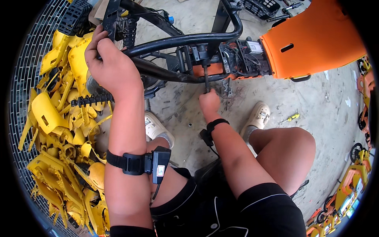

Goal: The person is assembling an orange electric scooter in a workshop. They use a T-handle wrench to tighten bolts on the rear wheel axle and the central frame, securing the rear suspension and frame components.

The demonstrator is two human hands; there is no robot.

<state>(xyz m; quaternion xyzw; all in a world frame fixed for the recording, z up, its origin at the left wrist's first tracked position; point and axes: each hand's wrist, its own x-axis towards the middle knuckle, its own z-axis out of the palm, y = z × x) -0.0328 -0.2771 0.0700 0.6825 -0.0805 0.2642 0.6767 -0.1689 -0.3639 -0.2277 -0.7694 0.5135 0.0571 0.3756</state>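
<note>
A black tubular vehicle frame (185,39) with an orange body panel (316,35) on its right end lies across the far part of the head view. My left hand (112,63) is closed, its fingers curled at a black metal upright (112,19) by the frame's left end. A coil spring shock absorber (129,33) sits beside that upright. My right hand (209,102) is wrapped round the near end of a slim metal bar tool (206,77). The bar's far end meets a dark block (199,52) on the frame; the contact is partly hidden. Wiring (242,59) lies right of it.
Yellow plastic body panels (47,112) are heaped along the left, with a loose black spring (92,100) nearby. A yellow-handled screwdriver (293,117) lies on the concrete floor (185,118) right of my foot. Several orange and yellow vehicles (347,187) line the right edge.
</note>
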